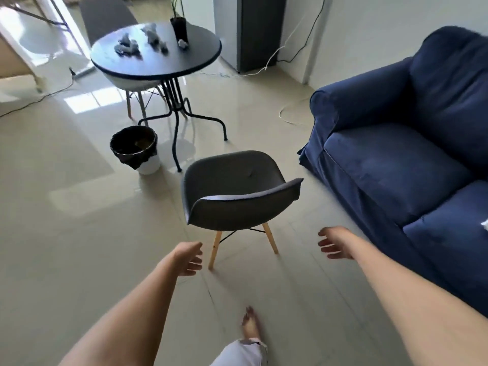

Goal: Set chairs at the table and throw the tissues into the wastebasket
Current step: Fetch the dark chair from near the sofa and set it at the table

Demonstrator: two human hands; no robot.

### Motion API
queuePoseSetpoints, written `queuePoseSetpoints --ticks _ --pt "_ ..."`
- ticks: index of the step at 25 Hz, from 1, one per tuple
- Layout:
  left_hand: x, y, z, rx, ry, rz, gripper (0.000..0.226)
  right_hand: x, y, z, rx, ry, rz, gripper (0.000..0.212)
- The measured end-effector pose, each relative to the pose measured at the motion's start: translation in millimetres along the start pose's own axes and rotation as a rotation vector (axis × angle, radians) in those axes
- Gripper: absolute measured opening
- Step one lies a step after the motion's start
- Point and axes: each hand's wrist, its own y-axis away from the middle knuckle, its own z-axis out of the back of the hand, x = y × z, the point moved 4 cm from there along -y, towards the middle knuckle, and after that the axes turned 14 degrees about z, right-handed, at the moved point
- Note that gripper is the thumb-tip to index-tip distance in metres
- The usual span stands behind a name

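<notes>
1. Left hand (188, 258): open and empty, lower centre of frame; place it on the left edge of the grey chair (237, 192) backrest.
2. Grey chair: mid-frame, apart from the round worktop (200, 52) at upper left; push it straight in.
3. Right hand (333, 244): open, empty; grip the right edge evenly.

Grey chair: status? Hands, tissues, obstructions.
Left hand and right hand open, short of grey chair. Tissues on table. Wastebasket beside the path.
</notes>
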Motion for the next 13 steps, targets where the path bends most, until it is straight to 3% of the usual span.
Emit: queuePoseSetpoints --ticks 7,10,13 --pt "-39.6 -16.9 25.1 -0.012 0.301 0.056 0.052 67.4 -70.4 -1.4 0.098 -0.074 0.009 0.039" --pt "-58.9 -17.5 28.8 -0.001 0.407 0.103 0.061 86.1 -96.8 -1.0 0.096 -0.216 -0.079 0.045" --pt "-83.8 -20.7 25.0 0.052 0.551 0.171 0.054 100.2 -126.8 0.1 0.113 -0.382 -0.21 0.065"
